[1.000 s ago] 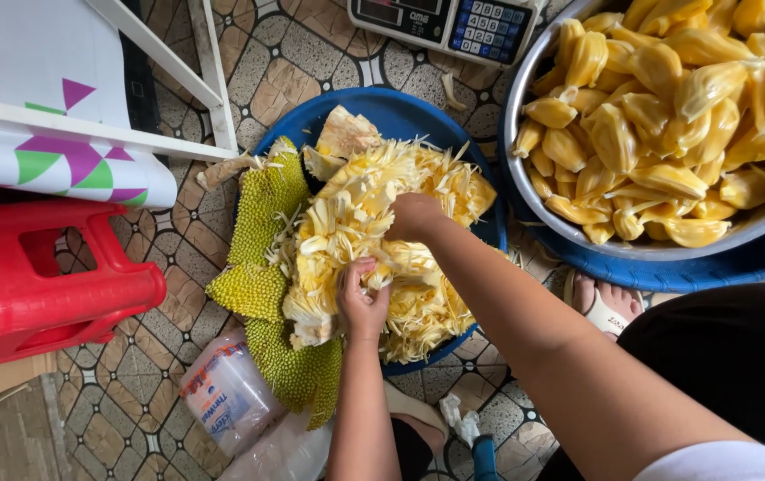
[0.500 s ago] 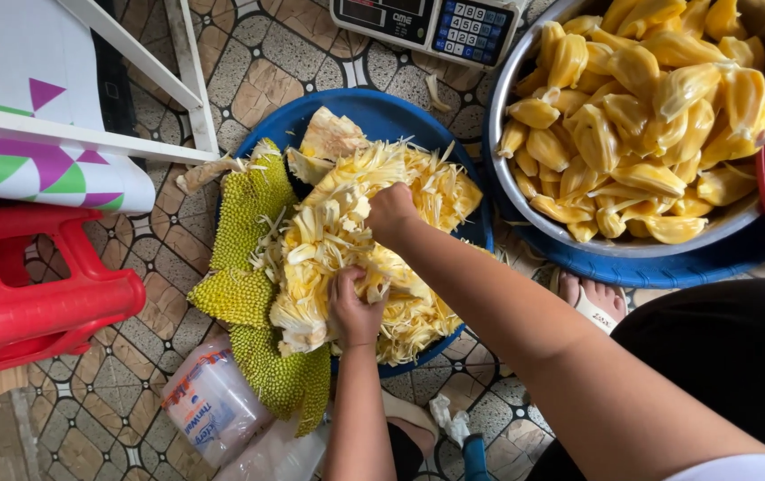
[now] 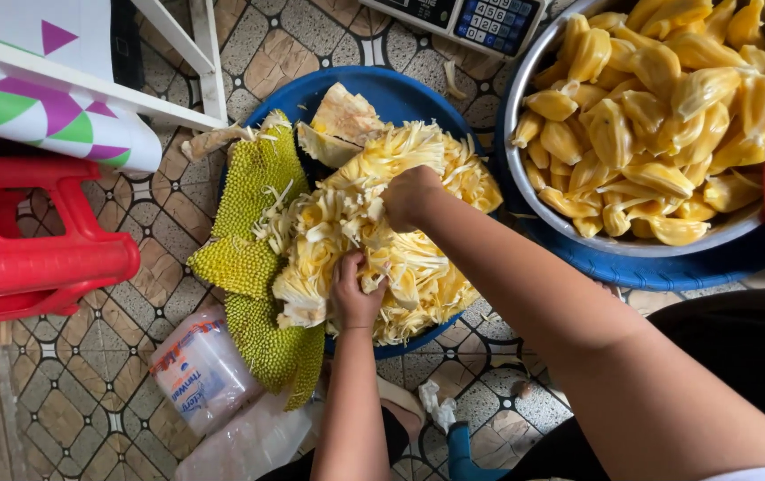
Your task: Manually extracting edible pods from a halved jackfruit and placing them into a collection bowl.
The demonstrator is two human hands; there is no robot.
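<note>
Patterned tile floor [image 3: 115, 374], red stool [image 3: 35, 258]

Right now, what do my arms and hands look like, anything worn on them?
Both forearms are bare right down to the wrists, and the left hand and right hand wear no gloves. No watch, bracelet or ring shows. Only a strip of white sleeve shows at the right arm's upper end, at the picture's bottom edge.
</note>
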